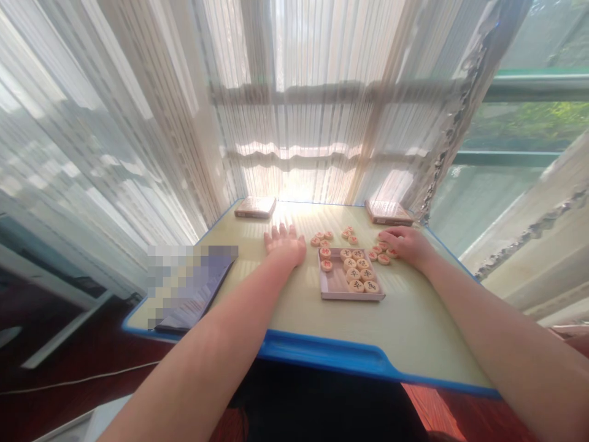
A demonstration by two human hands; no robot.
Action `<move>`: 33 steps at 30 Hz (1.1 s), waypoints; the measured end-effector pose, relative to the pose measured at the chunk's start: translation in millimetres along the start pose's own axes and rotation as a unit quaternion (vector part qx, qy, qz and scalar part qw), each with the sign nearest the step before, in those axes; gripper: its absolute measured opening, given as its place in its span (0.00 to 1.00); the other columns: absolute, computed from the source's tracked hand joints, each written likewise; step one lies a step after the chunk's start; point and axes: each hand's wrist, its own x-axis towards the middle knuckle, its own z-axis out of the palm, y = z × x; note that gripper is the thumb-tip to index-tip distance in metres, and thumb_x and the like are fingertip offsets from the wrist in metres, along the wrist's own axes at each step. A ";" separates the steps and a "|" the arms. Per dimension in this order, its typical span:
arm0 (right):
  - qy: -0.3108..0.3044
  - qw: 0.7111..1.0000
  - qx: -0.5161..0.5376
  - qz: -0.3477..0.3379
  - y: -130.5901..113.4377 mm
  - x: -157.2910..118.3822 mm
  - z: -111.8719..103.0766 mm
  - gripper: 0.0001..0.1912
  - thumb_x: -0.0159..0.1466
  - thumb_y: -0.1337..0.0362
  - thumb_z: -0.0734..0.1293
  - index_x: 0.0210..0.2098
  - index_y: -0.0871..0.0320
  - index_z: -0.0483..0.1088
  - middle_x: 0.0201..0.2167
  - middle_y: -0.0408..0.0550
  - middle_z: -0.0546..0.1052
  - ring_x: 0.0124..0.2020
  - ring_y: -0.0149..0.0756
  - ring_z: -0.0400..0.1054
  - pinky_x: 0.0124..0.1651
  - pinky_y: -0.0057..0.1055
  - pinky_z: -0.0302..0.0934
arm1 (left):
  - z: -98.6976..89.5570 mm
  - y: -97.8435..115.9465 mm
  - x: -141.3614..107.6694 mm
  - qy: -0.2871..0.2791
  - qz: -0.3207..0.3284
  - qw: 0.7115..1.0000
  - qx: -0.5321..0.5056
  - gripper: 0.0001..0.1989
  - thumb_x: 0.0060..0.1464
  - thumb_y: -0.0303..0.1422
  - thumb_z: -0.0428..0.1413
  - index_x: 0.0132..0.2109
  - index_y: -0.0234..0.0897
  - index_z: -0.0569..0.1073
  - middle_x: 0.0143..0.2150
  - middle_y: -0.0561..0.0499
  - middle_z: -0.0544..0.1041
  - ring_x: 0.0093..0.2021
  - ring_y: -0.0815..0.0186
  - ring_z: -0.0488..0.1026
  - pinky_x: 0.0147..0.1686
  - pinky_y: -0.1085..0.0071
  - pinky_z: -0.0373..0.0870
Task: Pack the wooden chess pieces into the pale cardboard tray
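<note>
A shallow box (pixel 329 295) lies on the pale table, holding several round wooden pieces with black characters (pixel 353 274) on its right side and two with red characters (pixel 326 265) at its left. My left hand (pixel 286 244) rests on the table left of the box, fingers spread and nothing held. At the right, my right hand (pixel 407 244) is over a group of red-marked pieces (pixel 383 259), its fingertips at one of them; whether it grips that piece is unclear. More loose red-marked pieces (pixel 321 237) lie behind the box.
Flat boxes stand at the table's back left (pixel 256 207) and back right (pixel 389 212). A dark folder with papers (pixel 197 294) lies at the left edge. The table (pixel 304 313) has a blue rim; curtains hang behind it.
</note>
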 end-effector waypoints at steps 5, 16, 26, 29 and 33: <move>-0.044 0.999 -0.005 0.003 -0.2 -3.5 -5.5 0.18 0.58 0.53 0.62 0.37 0.56 0.77 0.32 0.48 0.80 0.30 0.39 0.73 0.36 0.35 0.66 | -4.1 -3.3 -3.9 -0.012 0.032 0.999 0.008 0.32 0.61 0.44 0.32 0.68 0.34 0.50 0.71 0.42 0.43 0.69 0.49 0.39 0.64 0.47 0.37; -0.058 0.993 -0.039 -0.100 -20.1 -8.9 2.0 0.17 0.60 0.55 0.60 0.39 0.56 0.76 0.41 0.50 0.79 0.44 0.43 0.71 0.49 0.38 0.62 | -7.0 -4.8 -0.5 -0.027 0.044 0.999 0.016 0.32 0.61 0.44 0.33 0.68 0.33 0.49 0.71 0.40 0.42 0.69 0.45 0.39 0.63 0.45 0.39; -0.083 0.991 -0.039 -0.093 -31.3 -14.3 -0.7 0.17 0.62 0.60 0.57 0.41 0.54 0.75 0.42 0.48 0.78 0.46 0.42 0.70 0.51 0.38 0.62 | -10.0 -8.8 1.9 0.051 0.122 0.990 -0.039 0.24 0.60 0.38 0.42 0.58 0.33 0.66 0.62 0.37 0.64 0.62 0.47 0.58 0.59 0.49 0.54; -0.089 0.992 -0.030 -0.088 -32.2 -15.0 -0.5 0.18 0.63 0.59 0.57 0.43 0.55 0.75 0.45 0.49 0.78 0.47 0.42 0.70 0.51 0.37 0.61 | -13.4 -6.9 1.3 0.125 0.232 0.953 -0.148 0.19 0.60 0.37 0.43 0.49 0.35 0.73 0.50 0.44 0.75 0.52 0.58 0.68 0.53 0.63 0.62; -0.096 0.990 -0.037 -0.098 -36.0 -16.7 -1.7 0.16 0.62 0.59 0.58 0.41 0.55 0.75 0.42 0.49 0.78 0.45 0.42 0.70 0.50 0.37 0.62 | -16.2 -2.0 -5.6 0.114 0.284 0.932 -0.193 0.19 0.60 0.41 0.43 0.34 0.38 0.74 0.32 0.50 0.77 0.34 0.64 0.71 0.35 0.69 0.64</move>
